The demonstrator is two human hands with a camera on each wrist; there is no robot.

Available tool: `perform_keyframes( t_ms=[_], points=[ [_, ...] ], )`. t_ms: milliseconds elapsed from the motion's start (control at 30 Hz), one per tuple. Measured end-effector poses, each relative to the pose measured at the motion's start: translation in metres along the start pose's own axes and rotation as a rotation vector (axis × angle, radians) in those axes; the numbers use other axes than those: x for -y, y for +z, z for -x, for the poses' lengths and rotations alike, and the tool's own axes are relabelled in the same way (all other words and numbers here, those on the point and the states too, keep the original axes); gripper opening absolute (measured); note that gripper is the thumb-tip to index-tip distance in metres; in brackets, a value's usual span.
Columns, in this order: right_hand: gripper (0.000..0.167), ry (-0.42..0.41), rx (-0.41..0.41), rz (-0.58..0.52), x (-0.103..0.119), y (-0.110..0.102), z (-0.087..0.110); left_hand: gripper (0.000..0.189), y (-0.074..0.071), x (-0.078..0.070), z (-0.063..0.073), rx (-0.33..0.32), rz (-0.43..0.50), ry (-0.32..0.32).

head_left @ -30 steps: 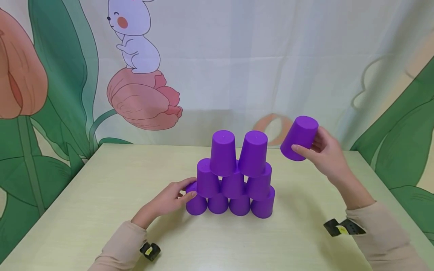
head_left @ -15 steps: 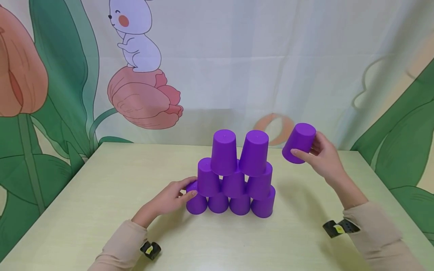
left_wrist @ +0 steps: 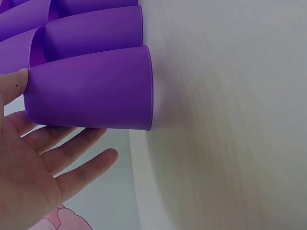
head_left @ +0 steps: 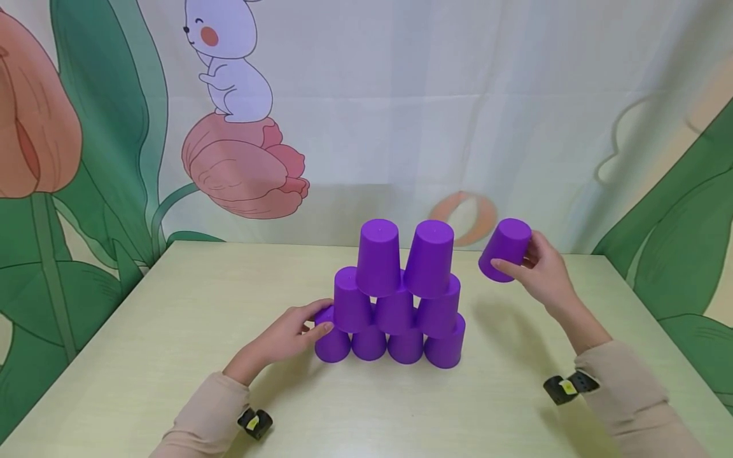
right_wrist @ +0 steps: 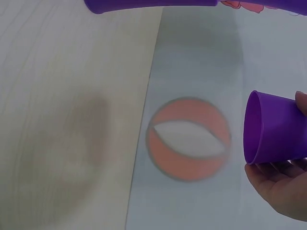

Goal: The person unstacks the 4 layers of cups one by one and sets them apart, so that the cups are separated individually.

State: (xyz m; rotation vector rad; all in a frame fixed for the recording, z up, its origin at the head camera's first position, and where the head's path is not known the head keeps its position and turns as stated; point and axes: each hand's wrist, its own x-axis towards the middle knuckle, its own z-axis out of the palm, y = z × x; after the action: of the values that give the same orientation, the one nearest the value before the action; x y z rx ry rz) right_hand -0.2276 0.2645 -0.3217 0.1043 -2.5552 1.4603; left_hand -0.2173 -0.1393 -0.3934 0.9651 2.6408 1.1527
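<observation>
Purple cups stand upside down in a stepped stack: several in the bottom row, three in the middle row (head_left: 395, 315), two side by side on top (head_left: 378, 261). My left hand (head_left: 283, 337) holds the leftmost bottom cup (head_left: 332, 348) between thumb and fingers. In the left wrist view the thumb lies at the base edge of that cup (left_wrist: 91, 93), with the fingers along its far side. Right of the stack, my right hand (head_left: 546, 270) grips another purple cup (head_left: 508, 245) in the air, tilted, mouth down. The right wrist view shows this cup's open rim (right_wrist: 254, 129).
The stack rests on a pale wooden table (head_left: 378, 407). Behind it hangs a printed curtain (head_left: 355, 127) with a rabbit and tulips. Each wrist wears a small black camera (head_left: 255, 423).
My right hand has lowered the held cup and drawn slightly towards me. The left hand and the stack stay essentially still.
</observation>
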Motion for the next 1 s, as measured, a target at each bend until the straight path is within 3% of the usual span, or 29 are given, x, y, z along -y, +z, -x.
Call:
perform_keyframes(
  t_ms=[200, 233, 400, 433, 467, 567, 1000],
  points=[
    [0.075, 0.038, 0.002, 0.014, -0.01, 0.002, -0.003, 0.045, 0.0, -0.001, 0.001, -0.003, 0.018, -0.002],
    [0.076, 0.027, -0.01, 0.028, -0.034, 0.003, -0.014, 0.045, 0.0, -0.001, 0.001, -0.002, 0.021, -0.002],
    [0.078, 0.051, -0.028, 0.041, -0.048, 0.005, -0.02, 0.045, 0.0, -0.001, 0.001, -0.002, 0.019, 0.003],
    [0.079, 0.052, -0.03, 0.041, -0.049, 0.006, -0.02, 0.045, 0.0, -0.001, 0.001, -0.002, 0.018, 0.003],
    [0.079, 0.072, -0.017, 0.028, -0.028, 0.006, -0.01, 0.045, 0.0, -0.001, 0.001, -0.002, 0.017, 0.003],
    [0.079, 0.084, 0.003, 0.025, -0.027, 0.006, -0.009, 0.044, 0.0, 0.0, 0.001, -0.004, 0.013, 0.003],
    [0.075, 0.107, 0.023, 0.046, -0.046, 0.016, -0.015, 0.045, 0.0, 0.001, 0.001, -0.009, 0.002, -0.001]
  ],
)
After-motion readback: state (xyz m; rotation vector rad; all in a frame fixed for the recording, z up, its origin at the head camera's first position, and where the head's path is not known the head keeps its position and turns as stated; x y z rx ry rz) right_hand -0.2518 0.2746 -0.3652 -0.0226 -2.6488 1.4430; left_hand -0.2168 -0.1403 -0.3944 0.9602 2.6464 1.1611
